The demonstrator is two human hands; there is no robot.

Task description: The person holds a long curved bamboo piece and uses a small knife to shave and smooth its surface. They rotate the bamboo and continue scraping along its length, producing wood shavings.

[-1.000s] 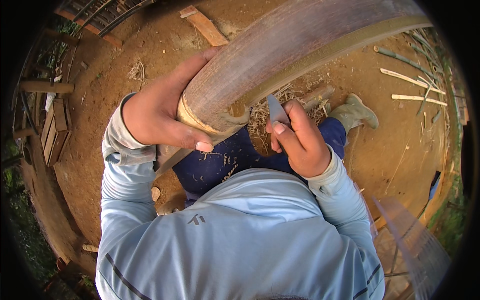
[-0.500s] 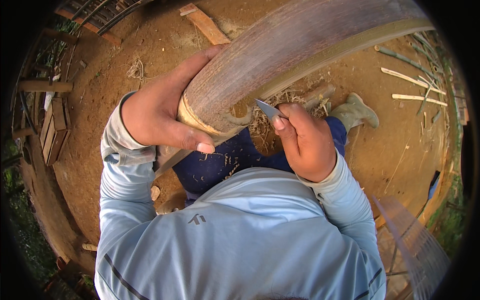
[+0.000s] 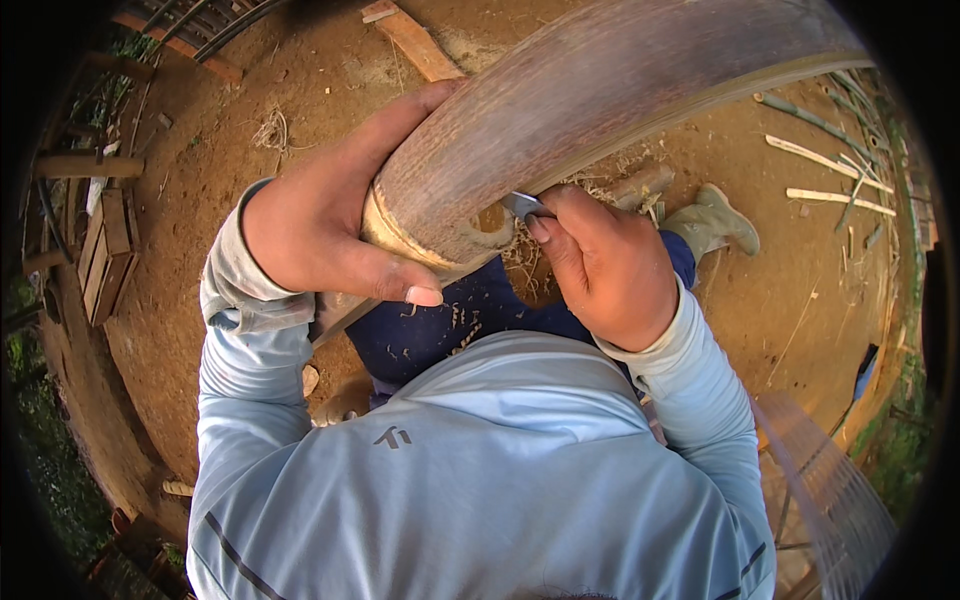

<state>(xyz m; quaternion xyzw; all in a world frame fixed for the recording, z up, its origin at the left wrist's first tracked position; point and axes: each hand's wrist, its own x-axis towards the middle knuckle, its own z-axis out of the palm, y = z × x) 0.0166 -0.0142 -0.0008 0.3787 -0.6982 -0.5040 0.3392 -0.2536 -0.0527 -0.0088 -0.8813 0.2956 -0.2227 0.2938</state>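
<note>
A thick brown-grey bamboo pole [image 3: 610,90] slants from the upper right down to its pale cut end in front of me. Close to that end, an oval hole [image 3: 489,222] opens in its wall. My left hand [image 3: 312,228] wraps around the cut end, thumb across the near side and fingers over the far side. In my right hand [image 3: 618,268], a small knife [image 3: 524,205] is pinched, its handle hidden by the fingers. The blade lies at the right edge of the hole; the tip cannot be made out clearly.
Fibrous shavings [image 3: 527,268] lie below the pole, and more cling to my dark blue trousers [image 3: 430,325]. A pale boot [image 3: 712,228] stands to the right. Bamboo strips [image 3: 835,200] lie beyond it, a wooden plank [image 3: 420,45] ahead, and a slatted wooden box [image 3: 108,262] left.
My right hand has moved left and slightly up, bringing the knife blade to the hole's edge. The pole's end has shifted slightly right, with my left hand still around it.
</note>
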